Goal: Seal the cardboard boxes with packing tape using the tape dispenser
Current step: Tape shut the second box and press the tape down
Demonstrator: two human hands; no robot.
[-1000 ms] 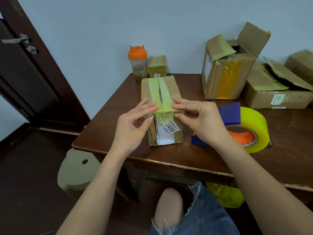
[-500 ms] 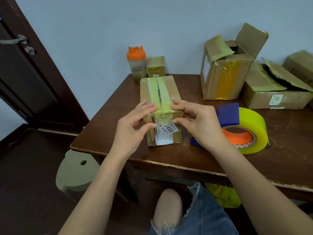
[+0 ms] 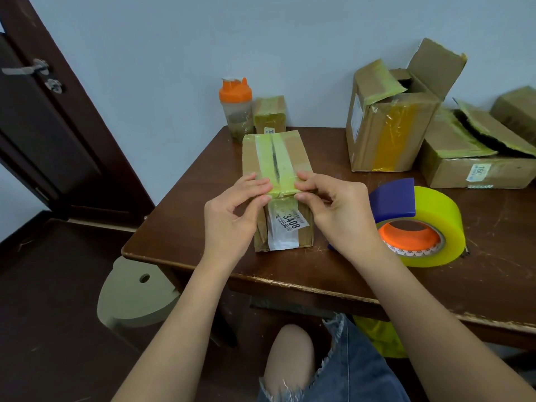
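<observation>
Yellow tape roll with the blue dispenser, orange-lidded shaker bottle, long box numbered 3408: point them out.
Yellow tape roll [image 3: 438, 210], head view, outer tape band.
Orange-lidded shaker bottle [image 3: 235, 92], head view, lid.
Long cardboard box numbered 3408 [image 3: 295, 152], head view, top face.

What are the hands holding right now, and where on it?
Both the left hand and right hand pinch the long cardboard box at its near top edge, fingertips on the yellow tape.

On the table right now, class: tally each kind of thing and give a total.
Cardboard boxes: 5
Tape dispenser with yellow roll: 1
Orange-lidded bottle: 1
Total: 7
</observation>
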